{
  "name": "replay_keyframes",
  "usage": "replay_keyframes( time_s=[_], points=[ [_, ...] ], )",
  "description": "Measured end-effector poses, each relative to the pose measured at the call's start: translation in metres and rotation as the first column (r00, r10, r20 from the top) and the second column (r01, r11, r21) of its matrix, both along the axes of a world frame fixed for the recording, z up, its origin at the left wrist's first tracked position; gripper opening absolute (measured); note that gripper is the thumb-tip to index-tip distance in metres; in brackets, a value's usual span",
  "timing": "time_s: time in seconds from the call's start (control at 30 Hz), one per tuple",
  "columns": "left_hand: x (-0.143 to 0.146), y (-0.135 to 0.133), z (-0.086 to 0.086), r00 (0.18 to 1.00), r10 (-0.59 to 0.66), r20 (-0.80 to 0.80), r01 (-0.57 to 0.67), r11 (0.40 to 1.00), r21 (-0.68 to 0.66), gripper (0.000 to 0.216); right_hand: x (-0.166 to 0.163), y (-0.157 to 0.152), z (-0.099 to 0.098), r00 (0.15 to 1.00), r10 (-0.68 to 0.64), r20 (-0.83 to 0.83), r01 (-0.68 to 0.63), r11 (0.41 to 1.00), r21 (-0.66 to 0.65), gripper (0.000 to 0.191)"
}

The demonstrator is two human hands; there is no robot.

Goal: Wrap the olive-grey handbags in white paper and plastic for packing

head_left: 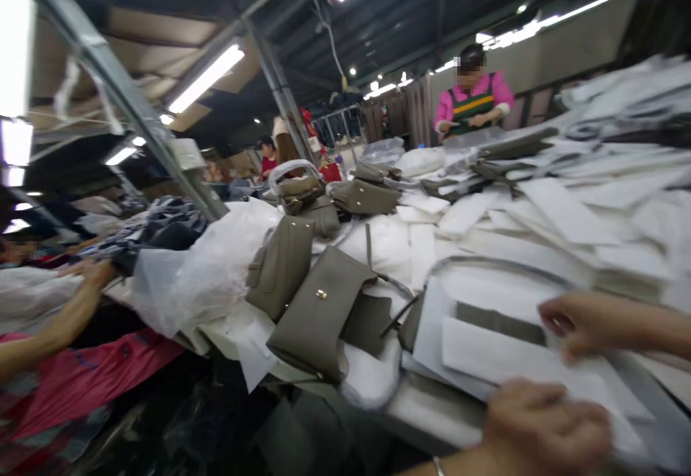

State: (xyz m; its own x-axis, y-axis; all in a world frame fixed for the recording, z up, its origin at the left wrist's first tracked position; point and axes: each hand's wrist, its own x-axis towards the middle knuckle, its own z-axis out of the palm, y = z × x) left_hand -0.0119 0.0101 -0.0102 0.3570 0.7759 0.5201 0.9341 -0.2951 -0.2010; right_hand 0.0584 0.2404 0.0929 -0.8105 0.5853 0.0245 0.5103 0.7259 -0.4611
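Note:
A bag [499, 322] in the same dark olive-grey as the others lies before me, mostly hidden by white padding sheets [486, 355]; a wrapped strap arches behind it. My left hand [548, 425], blurred by motion, is curled closed at the near edge of these sheets. Over their right part, my right hand [599, 325] has its fingers bent and drawn together, close to the end of the exposed olive strip. What either hand pinches is too blurred to make out. Left of them rests an olive-grey handbag [318, 310] with a small gold clasp, tilted on its side.
More olive handbags [364, 195] lie farther back. White sheets [566, 209] are heaped across the table's right side. Clear plastic bags [210, 267] bulge at left, beside another person's arm [59, 317]. A co-worker [472, 98] in pink sleeves stands across the table. A metal post [134, 101] slants at left.

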Motion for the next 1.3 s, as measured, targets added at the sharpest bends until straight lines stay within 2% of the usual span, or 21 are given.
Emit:
replay_keyframes(
  time_s=[0.03,0.07,0.17,0.33,0.4,0.53,0.63,0.7,0.8,0.9,1.0,1.07,1.13,1.2,1.3],
  points=[
    [0.003,-0.001,0.002,0.995,0.009,0.102,-0.015,0.998,0.062,0.023,0.014,-0.001,0.002,0.985,0.125,0.119,-0.118,0.991,-0.063,0.03],
    [0.005,-0.002,0.004,0.985,0.01,0.175,-0.028,0.994,0.104,0.022,0.025,-0.002,0.003,0.984,0.135,0.116,-0.127,0.989,-0.075,0.023],
    [0.007,-0.001,0.008,0.95,-0.016,0.313,-0.024,0.992,0.124,0.015,0.049,-0.006,0.004,0.996,0.018,0.082,-0.014,0.998,-0.053,0.026],
    [0.005,-0.002,0.012,0.919,-0.066,0.39,0.039,0.996,0.078,0.02,0.063,-0.035,-0.012,0.984,0.169,0.049,-0.168,0.985,-0.03,0.083],
    [0.006,-0.003,0.013,0.918,-0.071,0.39,0.047,0.996,0.072,0.021,0.062,-0.041,-0.019,0.985,0.154,0.079,-0.152,0.988,-0.031,0.089],
    [0.006,-0.004,0.015,0.924,-0.061,0.377,0.043,0.997,0.057,0.022,0.057,-0.032,-0.029,0.997,0.076,0.03,-0.072,0.989,-0.128,0.074],
    [0.006,-0.004,0.015,0.931,-0.055,0.361,0.048,0.998,0.029,0.023,0.052,-0.024,-0.029,0.998,-0.025,-0.051,0.016,0.986,-0.163,0.042],
    [0.005,-0.005,0.015,0.929,-0.059,0.364,0.053,0.998,0.026,0.022,0.052,-0.031,-0.026,0.991,-0.095,-0.097,0.082,0.989,-0.125,0.028],
    [0.004,-0.005,0.016,0.922,-0.076,0.379,0.067,0.997,0.037,0.022,0.061,-0.063,-0.025,0.973,-0.142,-0.181,0.137,0.99,-0.04,0.03],
    [0.003,-0.006,0.022,0.912,-0.095,0.4,0.096,0.995,0.019,0.027,0.085,-0.108,-0.037,0.965,-0.031,-0.259,0.072,0.986,0.152,0.035],
    [-0.003,-0.01,0.033,0.902,-0.115,0.416,0.16,0.984,-0.075,0.032,0.109,-0.142,-0.057,0.974,0.072,-0.216,0.003,0.944,0.329,0.051],
    [-0.014,-0.014,0.042,0.919,-0.15,0.365,0.217,0.964,-0.151,0.039,0.118,-0.15,-0.069,0.983,0.104,-0.153,-0.031,0.907,0.419,0.066],
    [-0.031,-0.02,0.052,0.956,-0.175,0.234,0.224,0.953,-0.202,0.043,0.121,-0.15,-0.076,0.987,0.121,-0.109,-0.053,0.874,0.483,0.076],
    [-0.053,-0.026,0.063,0.984,-0.168,0.055,0.176,0.956,-0.232,0.043,0.121,-0.146,-0.078,0.987,0.132,-0.096,-0.064,0.853,0.518,0.082],
    [-0.089,-0.035,0.082,0.975,-0.148,-0.165,0.1,0.959,-0.266,0.051,0.123,-0.14,-0.075,0.982,0.166,-0.093,-0.089,0.831,0.55,0.085]
  ],
)
